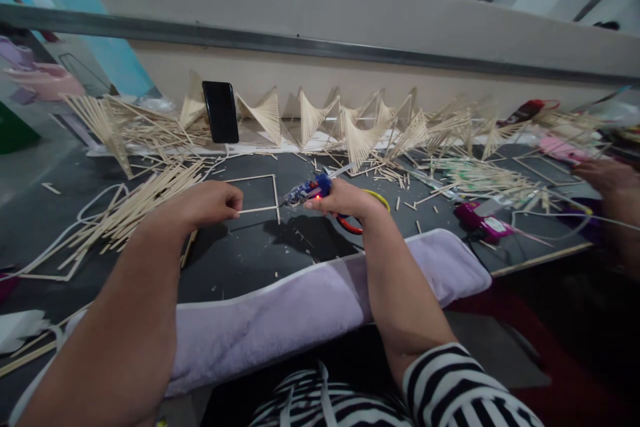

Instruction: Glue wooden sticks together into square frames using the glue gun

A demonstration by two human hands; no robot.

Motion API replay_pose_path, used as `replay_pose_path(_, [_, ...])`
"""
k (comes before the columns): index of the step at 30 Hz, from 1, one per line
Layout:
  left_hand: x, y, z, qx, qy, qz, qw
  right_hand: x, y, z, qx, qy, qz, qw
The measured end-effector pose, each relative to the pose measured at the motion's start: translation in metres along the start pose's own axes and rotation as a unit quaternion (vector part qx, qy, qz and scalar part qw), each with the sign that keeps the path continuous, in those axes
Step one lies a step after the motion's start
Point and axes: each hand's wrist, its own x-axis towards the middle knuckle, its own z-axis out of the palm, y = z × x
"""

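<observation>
My left hand (213, 203) is closed in a pinch on a thin wooden stick (256, 209) that forms the near side of a small square stick frame (274, 188) lying on the dark table (250, 247). My right hand (345, 200) is closed around a blue glue gun (306, 192), its nozzle pointing left at the frame's near right corner, a red light glowing on its body. Both forearms rest over a lilac towel (300, 307) along the table's front edge.
Loose sticks (135, 207) lie heaped at the left. Several fan-shaped stick pieces (360, 133) and a black phone (221, 111) stand along the back wall. Scissors with red and yellow handles (370, 210) lie under my right hand. A magenta glue gun (483, 221) and another person's hand (607, 177) are at the right.
</observation>
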Motion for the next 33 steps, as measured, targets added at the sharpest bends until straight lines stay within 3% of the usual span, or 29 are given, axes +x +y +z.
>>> replay_pose_path(10, [0.000, -0.001, -0.001, -0.030, -0.011, 0.011, 0.999, 0.000, 0.006, -0.004, -0.001, 0.013, 0.003, 1.000])
replay_pose_path(14, [-0.003, 0.000, -0.003, -0.040, -0.016, 0.019, 0.999, 0.008, 0.011, -0.002, -0.094, 0.132, 0.048, 0.986])
replay_pose_path(16, [-0.003, 0.000, -0.004, -0.027, -0.010, 0.003, 1.000, 0.012, 0.016, -0.001, -0.186, 0.206, 0.066, 0.959])
replay_pose_path(18, [-0.003, 0.000, -0.004, -0.011, -0.008, -0.011, 1.000, 0.015, 0.022, 0.001, -0.258, 0.240, 0.096, 0.931])
replay_pose_path(22, [-0.003, 0.000, -0.003, 0.030, -0.013, -0.038, 0.999, 0.015, 0.031, -0.001, -0.302, 0.235, 0.206, 0.901])
replay_pose_path(26, [-0.002, -0.001, -0.001, 0.044, -0.032, -0.053, 0.997, 0.013, 0.035, -0.006, -0.297, 0.210, 0.246, 0.898])
replay_pose_path(28, [-0.003, -0.002, 0.000, 0.033, -0.044, -0.041, 0.998, 0.012, 0.032, -0.008, -0.304, 0.213, 0.244, 0.896])
replay_pose_path(30, [-0.003, -0.001, 0.000, 0.028, -0.054, -0.037, 0.997, 0.014, 0.027, -0.006, -0.322, 0.272, 0.213, 0.882])
replay_pose_path(33, [-0.002, 0.004, 0.002, 0.044, -0.054, -0.045, 0.997, 0.020, 0.014, 0.010, -0.310, 0.346, 0.080, 0.882])
